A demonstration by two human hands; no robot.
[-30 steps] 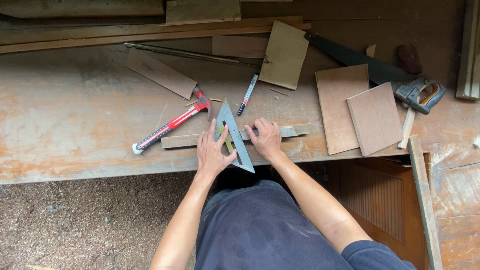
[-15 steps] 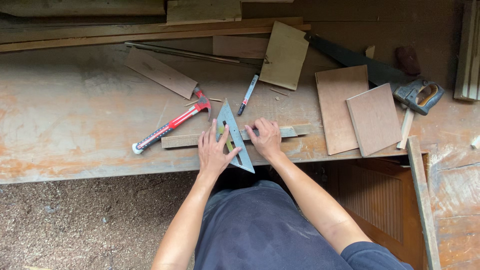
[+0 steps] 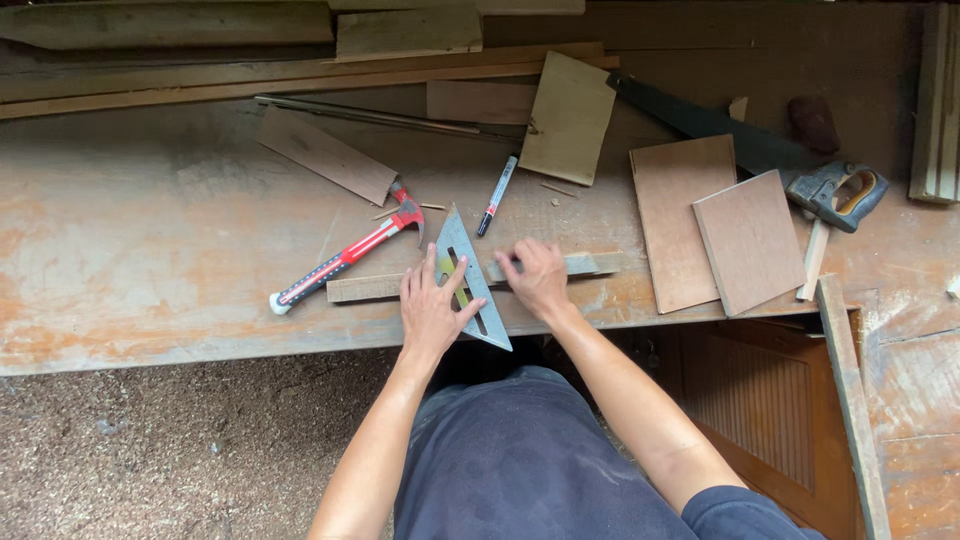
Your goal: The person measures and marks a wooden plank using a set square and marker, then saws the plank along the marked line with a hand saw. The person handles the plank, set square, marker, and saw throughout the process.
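View from above onto a worn workbench point(image 3: 150, 250). The left hand point(image 3: 432, 308) lies open, fingers spread, pressing flat on a grey metal triangular square point(image 3: 470, 280) that rests across a narrow wooden strip point(image 3: 365, 287) lying lengthwise near the bench's front edge. The right hand point(image 3: 537, 277) rests just right of the square, fingers curled down onto the same strip; whether it pinches anything beneath the fingers cannot be told. Just left of the square, a red-handled hammer point(image 3: 345, 257) lies diagonally, its head touching the lower end of a slanted thin wood offcut point(image 3: 325, 155). A marker pen point(image 3: 496, 195) lies just beyond the square's tip, pointing toward a tilted plywood piece point(image 3: 568, 118). To the right, two flat brown boards point(image 3: 720, 235) overlap, the smaller lying on top of the larger. Farther right, a handsaw point(image 3: 760, 150) with a dark blade and grey-and-yellow handle lies diagonally along the back. Long timber battens point(image 3: 250, 85) are stacked along the rear edge. Sawdust point(image 3: 150, 450) covers the ground below the bench, beside the person's dark trousers
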